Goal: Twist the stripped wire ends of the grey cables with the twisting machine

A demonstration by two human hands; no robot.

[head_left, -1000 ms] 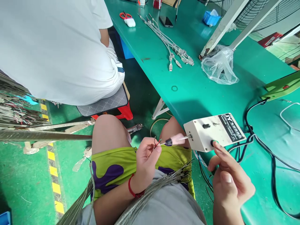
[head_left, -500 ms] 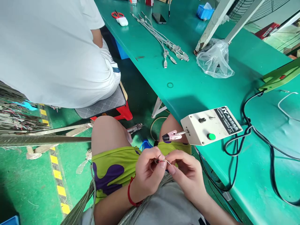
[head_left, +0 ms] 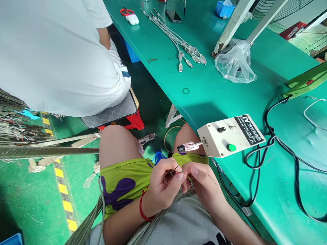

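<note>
In front of my lap, my left hand pinches the end of a thin cable, from which fine black, red and white wires stick out between thumb and forefinger. A red cord bracelet is around that wrist. Close against those fingertips is my right hand, its fingers curled and thumb bent over them. Whatever lies between the right fingers is hidden. Just beyond both hands, a black-and-pink clip juts from a white machine box with a knob and green button. A bundle of grey cables lies across my lap.
On the green table lie USB cables, a phone, red-handled scissors and a clear plastic bag. Black cords run beside the box. A co-worker in a white shirt sits at left.
My right thumb has lifted off the white wire and moved up over the curled fingers. My left hand keeps its pinch on the cable end, shifted slightly right.
</note>
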